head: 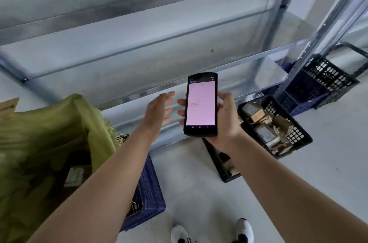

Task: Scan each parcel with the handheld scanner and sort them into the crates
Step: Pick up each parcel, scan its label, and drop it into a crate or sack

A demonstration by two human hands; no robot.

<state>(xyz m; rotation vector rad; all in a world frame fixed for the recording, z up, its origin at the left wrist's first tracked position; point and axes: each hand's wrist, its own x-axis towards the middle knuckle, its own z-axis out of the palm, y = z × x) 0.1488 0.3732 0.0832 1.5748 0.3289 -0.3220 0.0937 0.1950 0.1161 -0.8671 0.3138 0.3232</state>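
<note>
My right hand point(223, 121) grips the scanner point(201, 105), my left hand point(159, 111) hangs open and empty; several parcels point(264, 123) already fill one black crate point(298, 139), more wait in the green sack point(49, 133).

Both forearms were bare from the near edge of the view up to the wrists, with no sleeve, watch or band showing on either. The left hand point(157, 111) and the right hand point(223, 121) wore no gloves and no rings that could be made out. At the near edge, two white trainers point(244, 229) with dark laces and dark trim showed on the feet, one left, one right.
</note>
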